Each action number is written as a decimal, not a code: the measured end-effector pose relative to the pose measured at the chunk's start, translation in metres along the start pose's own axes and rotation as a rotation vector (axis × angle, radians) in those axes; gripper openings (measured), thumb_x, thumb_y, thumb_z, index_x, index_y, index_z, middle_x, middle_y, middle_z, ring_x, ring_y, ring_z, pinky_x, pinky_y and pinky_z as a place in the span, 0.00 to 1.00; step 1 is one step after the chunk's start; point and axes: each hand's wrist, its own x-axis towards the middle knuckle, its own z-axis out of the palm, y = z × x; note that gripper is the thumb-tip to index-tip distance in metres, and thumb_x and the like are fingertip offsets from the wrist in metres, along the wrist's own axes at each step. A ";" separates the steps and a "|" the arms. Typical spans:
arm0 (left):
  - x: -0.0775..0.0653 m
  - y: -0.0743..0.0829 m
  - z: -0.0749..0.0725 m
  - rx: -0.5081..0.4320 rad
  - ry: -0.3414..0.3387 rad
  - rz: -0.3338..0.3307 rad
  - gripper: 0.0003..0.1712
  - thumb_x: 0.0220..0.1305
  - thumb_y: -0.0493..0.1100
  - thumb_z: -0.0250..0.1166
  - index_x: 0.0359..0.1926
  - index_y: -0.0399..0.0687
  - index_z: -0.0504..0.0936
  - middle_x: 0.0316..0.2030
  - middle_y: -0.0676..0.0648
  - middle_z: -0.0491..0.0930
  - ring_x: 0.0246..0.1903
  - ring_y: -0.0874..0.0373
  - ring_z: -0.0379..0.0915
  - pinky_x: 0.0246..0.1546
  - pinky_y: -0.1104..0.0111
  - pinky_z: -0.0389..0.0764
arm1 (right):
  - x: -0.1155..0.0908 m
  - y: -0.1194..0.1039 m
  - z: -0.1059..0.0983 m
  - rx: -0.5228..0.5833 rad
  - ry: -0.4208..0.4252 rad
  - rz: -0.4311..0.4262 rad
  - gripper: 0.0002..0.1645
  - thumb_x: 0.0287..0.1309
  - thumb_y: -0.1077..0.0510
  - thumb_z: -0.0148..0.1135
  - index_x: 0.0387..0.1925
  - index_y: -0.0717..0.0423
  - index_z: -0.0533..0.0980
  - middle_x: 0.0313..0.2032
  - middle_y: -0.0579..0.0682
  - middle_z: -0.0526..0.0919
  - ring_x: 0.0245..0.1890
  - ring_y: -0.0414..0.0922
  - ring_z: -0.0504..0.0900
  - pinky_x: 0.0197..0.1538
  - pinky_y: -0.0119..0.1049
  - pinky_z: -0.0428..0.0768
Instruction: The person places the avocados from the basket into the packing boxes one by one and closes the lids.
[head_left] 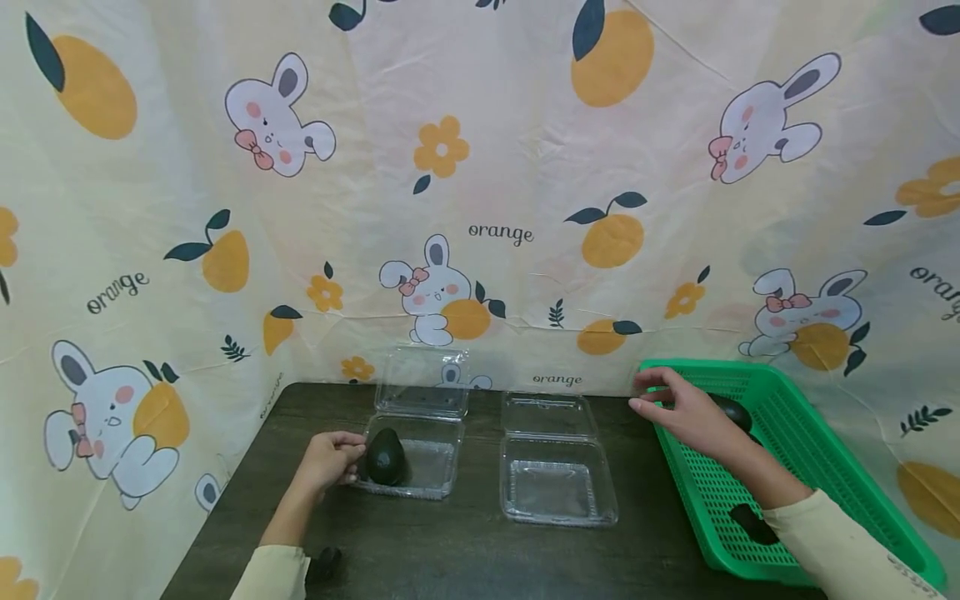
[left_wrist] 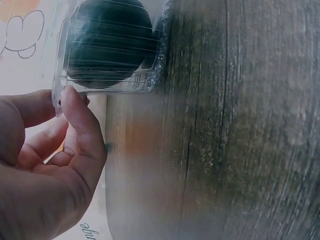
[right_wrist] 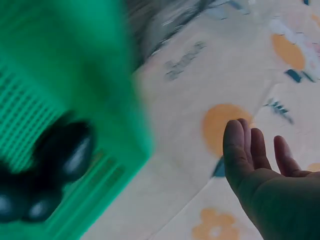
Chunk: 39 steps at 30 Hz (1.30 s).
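My left hand (head_left: 326,460) pinches the left edge of an open clear plastic clamshell container (head_left: 441,467). One dark green avocado (head_left: 385,457) stands in the left part of that container, beside my fingertips. In the left wrist view, my thumb and finger hold the rim, and the avocado (left_wrist: 110,45) shows through the ribbed clear wall. Over the far left corner of a green basket (head_left: 675,467), my right hand (head_left: 678,408) is raised with relaxed fingers and nothing in them. Several dark avocados (right_wrist: 72,152) lie in the basket, partly hidden by my right arm in the head view.
A second open clear clamshell container (head_left: 555,492) sits on the dark wooden table (head_left: 420,554), between the first container and the basket. Behind the table hangs a cloth (head_left: 510,292) printed with rabbits and oranges; the raised lids stand close to it.
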 end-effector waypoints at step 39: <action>0.002 0.000 -0.002 0.012 -0.020 -0.005 0.14 0.73 0.32 0.60 0.54 0.26 0.80 0.29 0.47 0.80 0.24 0.59 0.74 0.22 0.69 0.83 | -0.013 0.162 -0.074 -0.176 -0.160 0.416 0.51 0.71 0.34 0.55 0.49 0.87 0.60 0.44 0.83 0.64 0.41 0.71 0.73 0.45 0.58 0.81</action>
